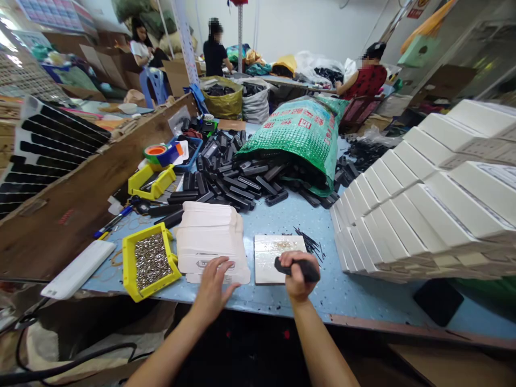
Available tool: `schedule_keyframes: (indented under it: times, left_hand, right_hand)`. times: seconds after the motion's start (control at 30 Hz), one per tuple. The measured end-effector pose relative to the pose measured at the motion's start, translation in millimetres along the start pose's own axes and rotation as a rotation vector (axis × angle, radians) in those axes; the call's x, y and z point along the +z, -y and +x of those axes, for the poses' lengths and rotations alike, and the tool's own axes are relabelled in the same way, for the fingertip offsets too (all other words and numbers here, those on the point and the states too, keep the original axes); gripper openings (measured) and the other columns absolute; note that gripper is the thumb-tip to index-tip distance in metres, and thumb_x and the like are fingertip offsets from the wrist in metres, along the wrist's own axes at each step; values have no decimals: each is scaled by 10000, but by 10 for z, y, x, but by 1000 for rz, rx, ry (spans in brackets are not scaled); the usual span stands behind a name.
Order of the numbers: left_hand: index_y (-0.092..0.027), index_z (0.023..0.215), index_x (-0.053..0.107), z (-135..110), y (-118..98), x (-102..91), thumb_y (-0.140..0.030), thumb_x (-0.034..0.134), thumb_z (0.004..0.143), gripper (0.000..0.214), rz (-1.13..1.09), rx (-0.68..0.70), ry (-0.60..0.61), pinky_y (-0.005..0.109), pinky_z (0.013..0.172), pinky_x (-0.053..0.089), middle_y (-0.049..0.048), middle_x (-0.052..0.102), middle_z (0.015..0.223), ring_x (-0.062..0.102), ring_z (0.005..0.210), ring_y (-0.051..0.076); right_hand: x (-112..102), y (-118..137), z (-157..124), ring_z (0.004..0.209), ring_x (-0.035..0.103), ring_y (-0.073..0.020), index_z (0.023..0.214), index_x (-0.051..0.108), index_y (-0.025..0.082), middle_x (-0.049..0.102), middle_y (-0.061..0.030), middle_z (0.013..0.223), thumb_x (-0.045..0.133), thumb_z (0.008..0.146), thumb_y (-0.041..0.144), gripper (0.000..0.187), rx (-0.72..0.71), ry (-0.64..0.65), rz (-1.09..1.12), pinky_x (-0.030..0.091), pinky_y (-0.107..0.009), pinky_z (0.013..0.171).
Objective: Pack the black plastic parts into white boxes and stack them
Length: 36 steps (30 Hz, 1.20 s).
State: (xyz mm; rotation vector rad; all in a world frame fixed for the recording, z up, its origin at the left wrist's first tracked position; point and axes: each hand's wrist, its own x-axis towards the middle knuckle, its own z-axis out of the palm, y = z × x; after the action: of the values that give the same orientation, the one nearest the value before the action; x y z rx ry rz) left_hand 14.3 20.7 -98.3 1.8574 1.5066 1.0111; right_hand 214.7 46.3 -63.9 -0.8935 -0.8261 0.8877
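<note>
My right hand is wrapped round a black elongated plastic piece, above the near right part of a small white board. Brownish flecks mark the board's top. My left hand rests with fingers spread on the front of a stack of flat white carton blanks, touching the printed top one. To the left of the stack sits a yellow bin full of small metal parts. Thin black strips lie just behind the board's right side.
Black plastic pieces spill from a green woven sack at the back. White boxes are stacked high on the right. A second yellow bin, tape rolls and a wooden partition stand left. Several people work beyond.
</note>
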Motion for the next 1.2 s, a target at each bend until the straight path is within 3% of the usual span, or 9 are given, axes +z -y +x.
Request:
schedule_keyframes:
  times: [0.13,0.3,0.47,0.57,0.67,0.77,0.9,1.0,1.2]
  left_hand:
    - [-188,1181,553,68,358,-343,-149,677,727,472,528,116,231,513,1006,366,151,585,1242,513,1187,337]
    - [-185,1185,528,222,208,-370,-106,632,726,478,656,94,334,524,1039,286,160,542,1299,451,1242,335]
    - [-194,928,619,389,-85,-626,-151,590,749,186,519,54,501,418,895,414,91,673,924,607,927,285]
    - [-239,994,659,381,-313,-760,-273,541,842,196,175,55,574,328,816,478,56,699,919,635,858,232]
    - [-242,1191,605,272,-477,-659,-326,550,853,352,-275,-8,531,341,899,469,73,685,1059,606,1025,241]
    - [-233,1280,480,119,-454,-443,-340,597,814,493,-483,-127,557,362,903,458,79,640,1099,583,1041,232]
    - [-234,1312,350,-37,-285,-342,-376,823,561,899,-440,-245,653,356,831,468,55,637,1014,609,887,225]
    - [-239,1432,189,-55,-271,-416,-387,857,515,1143,-213,-273,553,405,873,459,69,675,1001,632,889,265]
    - [-285,1224,548,19,-518,-463,-330,619,808,424,-184,30,587,369,965,426,91,611,1227,580,1100,263]
  right_hand:
    - [-265,-234,175,511,528,-147,663,565,196,552,22,550,705,659,359,215,143,247,-239,451,-301,559]
    - [-420,-471,377,852,614,-230,1027,560,188,625,-43,875,711,666,387,439,94,-146,-523,477,-442,852]
    - [-413,-249,182,1091,526,-263,1032,614,208,586,-94,1091,708,715,325,350,-226,-120,-697,360,-495,1026]
    - [-188,53,-106,882,602,-224,1000,659,261,635,-49,913,632,813,232,191,-324,232,-613,478,-424,880]
    - [89,254,-323,1109,538,-275,1232,587,271,590,-97,1174,651,817,230,422,-500,525,-716,428,-456,969]
    - [199,302,-396,1162,485,-281,1198,598,255,556,-105,1201,648,837,257,365,-566,552,-836,392,-467,996]
    - [62,346,-396,1010,523,-237,848,648,235,601,-52,1003,663,832,259,32,-388,792,-896,408,-431,924]
    - [-46,391,-377,997,523,-222,741,623,222,598,-33,980,683,822,289,121,-230,879,-857,381,-435,951]
    - [-42,174,-397,790,587,-173,1029,632,247,607,-46,914,534,886,478,289,178,447,-211,508,-317,716]
